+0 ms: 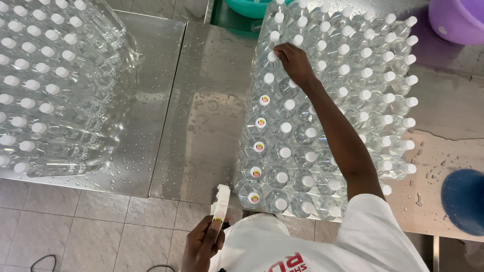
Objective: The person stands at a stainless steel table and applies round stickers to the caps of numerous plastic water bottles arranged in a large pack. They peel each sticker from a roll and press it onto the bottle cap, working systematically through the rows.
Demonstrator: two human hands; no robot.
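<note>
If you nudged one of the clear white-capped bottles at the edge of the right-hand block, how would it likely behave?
A water bottle looks filled, so probably heavy for its size. It stands tall and narrow on the wet steel table, so it may slide or tip outward. The packed neighbours would likely brace it on the inner side.

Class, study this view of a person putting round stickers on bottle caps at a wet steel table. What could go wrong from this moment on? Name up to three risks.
1. The steel table is spotted with water drops; damp caps might stop stickers holding.
2. The right hand reaches far over the packed bottles, and the forearm could topple some.
3. The left hand holds the sticker strip off the table edge, above the floor; it could drop.
</note>
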